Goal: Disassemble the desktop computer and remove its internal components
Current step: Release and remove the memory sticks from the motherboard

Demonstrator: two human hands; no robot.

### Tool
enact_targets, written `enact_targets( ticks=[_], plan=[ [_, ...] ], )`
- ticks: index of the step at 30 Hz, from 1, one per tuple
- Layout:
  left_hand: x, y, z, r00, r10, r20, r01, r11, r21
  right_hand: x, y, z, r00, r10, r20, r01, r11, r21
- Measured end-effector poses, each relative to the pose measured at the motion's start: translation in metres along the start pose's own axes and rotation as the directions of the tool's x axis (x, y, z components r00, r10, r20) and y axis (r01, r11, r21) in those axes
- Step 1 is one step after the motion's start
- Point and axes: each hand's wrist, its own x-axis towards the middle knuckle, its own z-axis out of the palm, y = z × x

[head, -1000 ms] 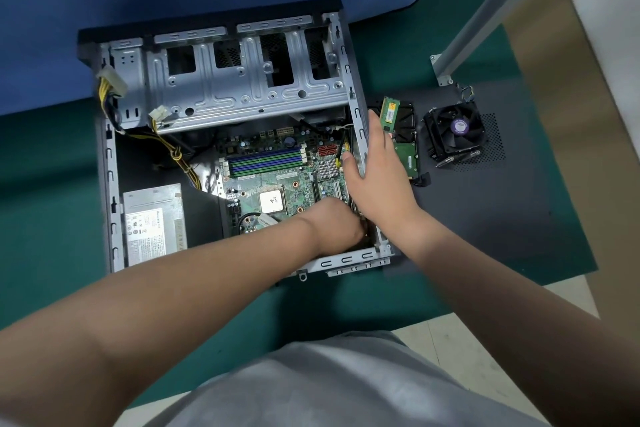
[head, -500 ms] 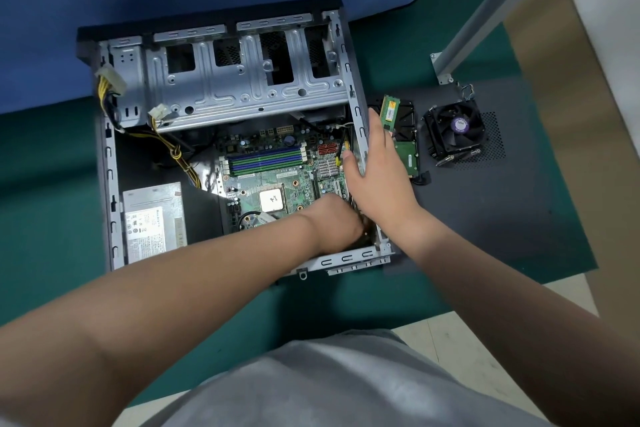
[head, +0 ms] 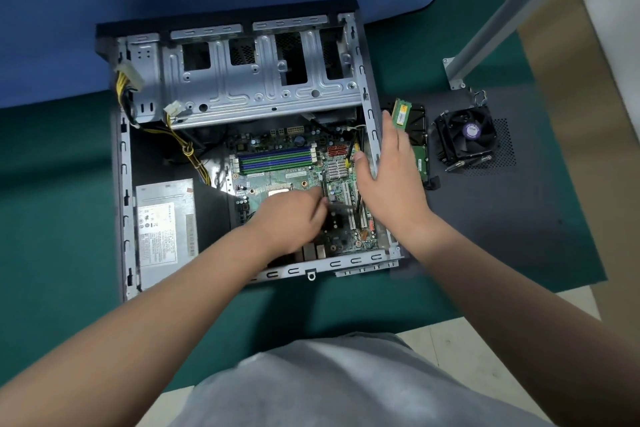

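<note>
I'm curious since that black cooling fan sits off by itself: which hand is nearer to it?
The right hand. It rests on the case's side wall, with the fan further out to its right. The left hand is inside the case over the motherboard, farther away.

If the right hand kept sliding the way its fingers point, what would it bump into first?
Probably the green memory stick. The right hand lies along the case's side wall, fingers pointing away from the person, and the stick sits just past the fingertips. Depth is hard to judge.
</note>
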Motion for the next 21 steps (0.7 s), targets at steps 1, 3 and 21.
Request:
enact_targets(
  ticks=[1,3,21],
  plan=[
    [-0.005,-0.006,-0.002,1.000,-0.023,-0.021,0.023,0.999,-0.039,-0.001,-0.002,-0.001,0.999,-0.020,-0.031,0.019,0.999,-0.049],
    [-0.014,-0.017,-0.006,0.996,-0.065,-0.061,0.058,0.993,-0.098,-0.005,-0.005,-0.004,0.989,-0.115,-0.093,0.098,0.981,-0.170],
    [-0.059,-0.024,0.004,0.910,-0.338,-0.242,0.253,0.912,-0.323,-0.001,-0.030,0.043,0.372,0.150,0.916,0.839,0.368,-0.401]
  ],
)
